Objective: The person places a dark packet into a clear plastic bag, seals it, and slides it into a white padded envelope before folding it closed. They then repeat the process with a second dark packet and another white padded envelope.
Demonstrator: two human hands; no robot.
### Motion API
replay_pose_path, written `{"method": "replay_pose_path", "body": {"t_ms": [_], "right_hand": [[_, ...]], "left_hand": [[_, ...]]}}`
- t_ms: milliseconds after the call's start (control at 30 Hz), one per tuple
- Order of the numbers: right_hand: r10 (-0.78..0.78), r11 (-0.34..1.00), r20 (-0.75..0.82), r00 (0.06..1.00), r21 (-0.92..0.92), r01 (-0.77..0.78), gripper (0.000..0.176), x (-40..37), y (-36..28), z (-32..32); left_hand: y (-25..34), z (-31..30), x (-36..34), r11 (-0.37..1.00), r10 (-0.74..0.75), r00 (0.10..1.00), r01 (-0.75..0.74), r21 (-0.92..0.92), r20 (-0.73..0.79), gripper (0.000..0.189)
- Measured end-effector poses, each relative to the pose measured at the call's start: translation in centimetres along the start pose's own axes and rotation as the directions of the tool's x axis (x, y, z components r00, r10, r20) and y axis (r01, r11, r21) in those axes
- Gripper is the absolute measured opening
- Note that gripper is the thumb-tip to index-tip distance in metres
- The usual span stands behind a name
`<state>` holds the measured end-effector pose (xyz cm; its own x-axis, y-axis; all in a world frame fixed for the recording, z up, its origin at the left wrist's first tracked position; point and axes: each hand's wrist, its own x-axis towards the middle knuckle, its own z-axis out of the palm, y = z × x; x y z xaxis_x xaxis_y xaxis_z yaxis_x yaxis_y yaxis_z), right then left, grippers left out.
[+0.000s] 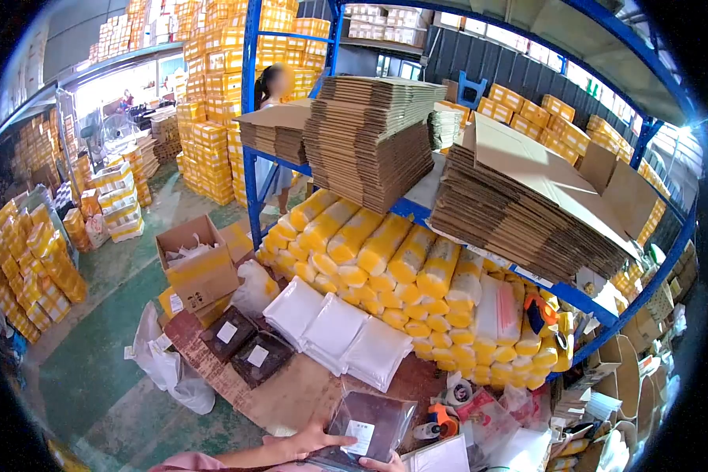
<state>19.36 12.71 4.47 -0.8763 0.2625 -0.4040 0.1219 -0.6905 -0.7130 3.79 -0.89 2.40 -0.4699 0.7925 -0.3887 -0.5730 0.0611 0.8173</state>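
Note:
A dark flat item in a clear plastic bag [377, 409], with a white label [360, 434] on its face, is at the bottom centre. My left hand [313, 442] grips its left side, one digit lying over the label's edge. At the lower right edge my right hand [384, 462] holds the same bag, only its fingers showing. Just beyond are two dark bagged packs [256, 355] with white labels, lying on brown cardboard [291, 393]. Stacks of white plastic bags [346, 334] sit beside them.
A blue-framed rack [253, 102] carries flattened cartons [370, 134]; yellow-ended rolls [385, 244] are piled beneath. An orange tape dispenser [446, 421] lies at right. An open carton [197, 252] and a white plastic bag [169, 366] are at left. Another person [275, 177] stands behind the rack.

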Motion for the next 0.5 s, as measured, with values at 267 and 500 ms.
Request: {"method": "replay_pose_path", "body": {"t_ms": [267, 500], "right_hand": [[0.423, 0.902, -0.131, 0.896, 0.151, -0.404, 0.022, 2.8, 0.4, -1.8], [0.161, 0.986, -0.020, 0.987, -0.030, -0.161, 0.033, 0.0, -1.1, 2.2]], "left_hand": [[-4.5, -4.1, 4.4, 0.744, -0.562, 0.801, 0.598, -0.298, 0.207, 0.033], [-1.5, -5.0, 0.1, 0.989, -0.055, 0.922, -0.001, 0.145, 0.384, 0.040]]}}
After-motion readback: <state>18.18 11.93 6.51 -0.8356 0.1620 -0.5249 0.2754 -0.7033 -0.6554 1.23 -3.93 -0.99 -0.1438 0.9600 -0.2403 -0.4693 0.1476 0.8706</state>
